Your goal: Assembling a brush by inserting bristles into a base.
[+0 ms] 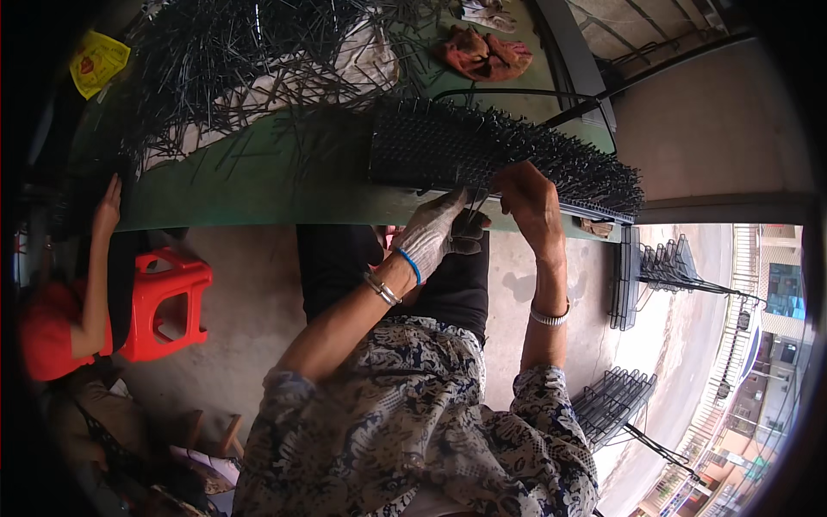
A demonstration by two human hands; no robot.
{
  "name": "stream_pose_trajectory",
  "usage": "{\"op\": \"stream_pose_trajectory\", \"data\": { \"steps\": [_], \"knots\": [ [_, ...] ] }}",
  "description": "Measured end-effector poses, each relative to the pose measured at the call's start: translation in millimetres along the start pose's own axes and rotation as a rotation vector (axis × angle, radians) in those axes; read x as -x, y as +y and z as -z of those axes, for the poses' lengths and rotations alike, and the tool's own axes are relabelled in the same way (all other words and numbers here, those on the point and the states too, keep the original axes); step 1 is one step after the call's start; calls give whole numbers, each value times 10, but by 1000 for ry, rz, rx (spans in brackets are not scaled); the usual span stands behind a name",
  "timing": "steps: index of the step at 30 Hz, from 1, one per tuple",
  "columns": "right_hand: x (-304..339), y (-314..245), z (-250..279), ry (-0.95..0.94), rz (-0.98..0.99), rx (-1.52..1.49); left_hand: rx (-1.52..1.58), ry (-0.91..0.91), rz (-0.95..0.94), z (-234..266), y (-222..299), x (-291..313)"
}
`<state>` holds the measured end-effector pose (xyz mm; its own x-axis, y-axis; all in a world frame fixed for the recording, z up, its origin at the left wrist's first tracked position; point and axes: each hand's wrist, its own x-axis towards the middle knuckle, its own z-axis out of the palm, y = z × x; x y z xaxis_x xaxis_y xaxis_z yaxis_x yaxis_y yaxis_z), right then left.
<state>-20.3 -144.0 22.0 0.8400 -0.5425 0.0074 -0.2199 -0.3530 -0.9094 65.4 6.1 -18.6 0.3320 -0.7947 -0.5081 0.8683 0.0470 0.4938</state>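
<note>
A black rack with rows of small holes (pixel 422 146) lies along the near edge of the green table. Many short dark rods (pixel 564 159) stand packed in its right part. My left hand (pixel 435 226), in a pale glove with dark fingertips, is closed in front of the rack's near edge, around a few thin dark rods (pixel 476 200) that poke up past the thumb. Just to its right, my bare right hand (pixel 530 200) is at the rack's edge with fingers bent together in a pinch. What its fingertips hold is too small and dark to make out.
A heap of loose thin black rods (pixel 233 60) lies on a pale cloth (pixel 301 86) on the green table (pixel 258 164). A reddish cloth (pixel 487 56) and a yellow packet (pixel 99 65) lie farther off. Left are another person's arm (pixel 99 258) and a red stool (pixel 168 302); right, wire racks (pixel 612 401).
</note>
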Motion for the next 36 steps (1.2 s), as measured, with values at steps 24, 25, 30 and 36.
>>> {"op": "stream_pose_trajectory", "data": {
  "steps": [24,25,30,36],
  "knots": [
    [-411,142,-197,586,340,657,96,-43,84,162,-213,-218],
    [-416,28,-199,565,292,645,96,-44,85,149,-216,-202],
    [-493,-25,-151,517,296,703,120,-100,83,115,-253,-165],
    [-402,73,-172,435,196,929,68,-107,50,79,-250,-96]
  ]
}}
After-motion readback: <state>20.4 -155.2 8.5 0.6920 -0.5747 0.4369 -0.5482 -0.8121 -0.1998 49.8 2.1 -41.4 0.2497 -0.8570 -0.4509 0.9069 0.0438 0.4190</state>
